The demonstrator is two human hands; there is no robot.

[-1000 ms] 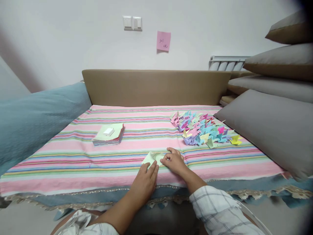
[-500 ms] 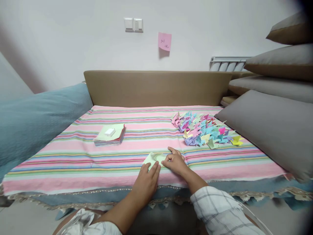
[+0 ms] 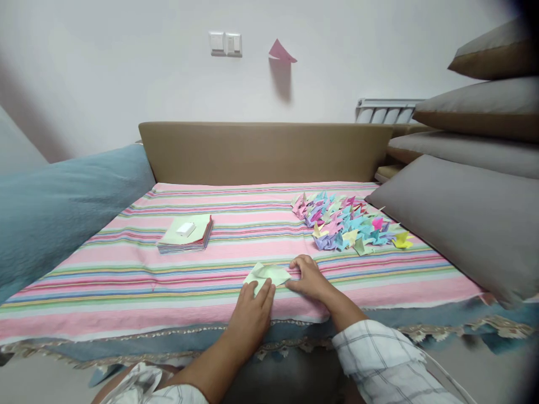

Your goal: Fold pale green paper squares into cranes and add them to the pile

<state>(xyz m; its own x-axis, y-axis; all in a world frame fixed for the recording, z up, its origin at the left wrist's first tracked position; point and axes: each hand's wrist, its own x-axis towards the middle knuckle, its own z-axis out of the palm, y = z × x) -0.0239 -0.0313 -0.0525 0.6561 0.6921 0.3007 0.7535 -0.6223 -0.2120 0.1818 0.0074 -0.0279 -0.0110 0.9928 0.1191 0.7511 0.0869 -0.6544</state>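
Observation:
A pale green sheet of origami paper (image 3: 273,273), partly folded with a raised flap at its upper left, lies on the striped cloth in front of me. My left hand (image 3: 251,306) rests on its near left part, fingers stretched out and pressing it down. Beside the paper's right corner is my right hand (image 3: 309,278), thumb and index finger spread apart with nothing visible between them. Many folded paper cranes (image 3: 345,224) in mixed colours cluster farther back on the right.
A stack of square paper (image 3: 168,238) at the left carries a small white block (image 3: 186,229). Grey cushions (image 3: 475,219) pile up at the right. A brown backrest (image 3: 265,151) closes off the back, and a pink note (image 3: 281,53) hangs on the wall.
My right hand has let go of the paper's right side and opened, moving slightly right. The raised right part now lies flatter. The pink wall note has curled upward.

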